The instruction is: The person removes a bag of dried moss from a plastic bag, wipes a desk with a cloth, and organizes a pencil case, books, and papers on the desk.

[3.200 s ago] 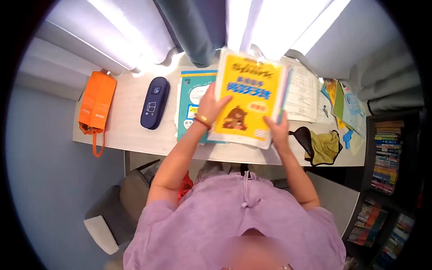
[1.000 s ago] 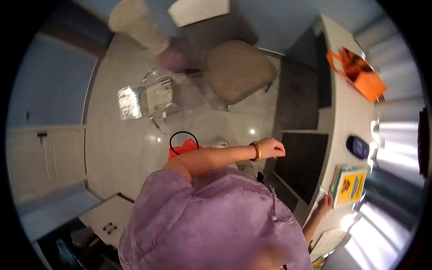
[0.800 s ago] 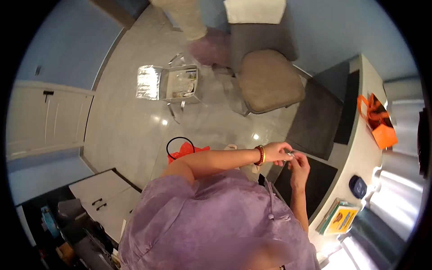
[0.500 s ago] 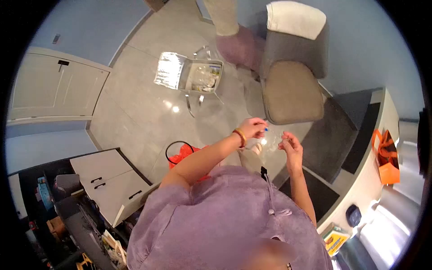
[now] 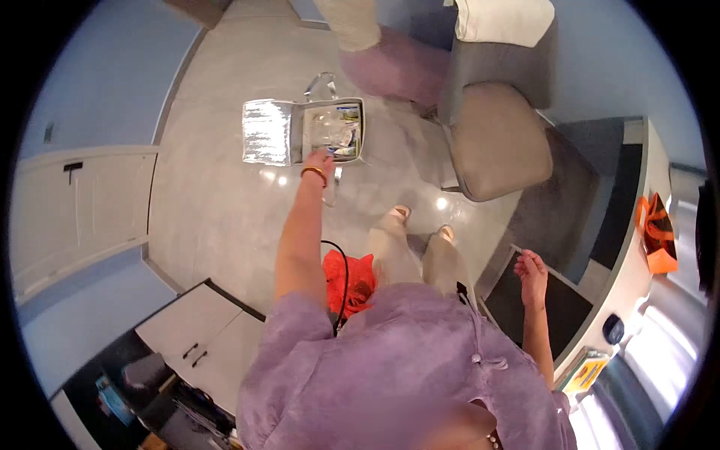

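Note:
My left hand [image 5: 320, 159] reaches over the near side of an open, silver-lined bag [image 5: 295, 127] on the floor. Its fingers are closed at the rim, beside a small blue patch; what they hold is too small to name. Inside the bag lie clear plastic items [image 5: 325, 132] and small packets [image 5: 349, 114]. Off to the right, my right hand [image 5: 532, 268] hovers above the dark shelf area with its fingers curled together. Anything between those fingertips cannot be made out.
A grey-brown chair [image 5: 499, 142] with a white cloth [image 5: 504, 21] stands at the upper right. A red plastic bag [image 5: 349, 279] sits beside my legs. White cabinets [image 5: 196, 330] are at lower left; a desk edge [image 5: 634, 225] with an orange bag [image 5: 660, 240] runs along the right.
My left hand has moved away from my right hand, left and forward to the open bag. My right hand has shifted right and slightly back. The clear plastic between them no longer shows there.

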Motion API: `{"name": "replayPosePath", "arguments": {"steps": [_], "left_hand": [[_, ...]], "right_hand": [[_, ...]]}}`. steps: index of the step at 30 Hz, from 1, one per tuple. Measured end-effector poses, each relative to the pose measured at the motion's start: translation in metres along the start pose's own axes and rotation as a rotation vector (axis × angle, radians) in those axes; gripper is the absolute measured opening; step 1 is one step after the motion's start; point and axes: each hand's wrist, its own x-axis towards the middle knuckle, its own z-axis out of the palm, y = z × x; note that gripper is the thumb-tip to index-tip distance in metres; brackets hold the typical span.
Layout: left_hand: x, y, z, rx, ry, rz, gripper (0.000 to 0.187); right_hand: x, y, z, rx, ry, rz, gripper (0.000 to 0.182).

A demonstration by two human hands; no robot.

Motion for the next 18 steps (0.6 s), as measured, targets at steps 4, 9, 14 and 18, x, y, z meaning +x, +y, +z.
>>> {"name": "replayPosePath", "arguments": {"steps": [4, 9, 14, 18], "left_hand": [[0.005, 0.038, -0.008, 0.345, 0.152, -0.042, 0.048], [0.030, 0.035, -0.027, 0.328, -0.166, -0.098, 0.028], [0.008, 0.013, 0.037, 0.558, -0.298, -0.108, 0.007], [0.000, -0.035, 0.106, 0.757, -0.551, -0.150, 0.011]], "right_hand": [[-0.023, 0.019, 0.012, 0.038, 0.051, 0.059, 0.015], [-0.046, 0.030, 0.027, -0.054, 0.161, 0.107, 0.017], [-0.083, 0.062, 0.008, -0.054, 0.213, -0.010, 0.020], [-0.124, 0.093, -0.022, 0.009, 0.422, -0.057, 0.020]]}}
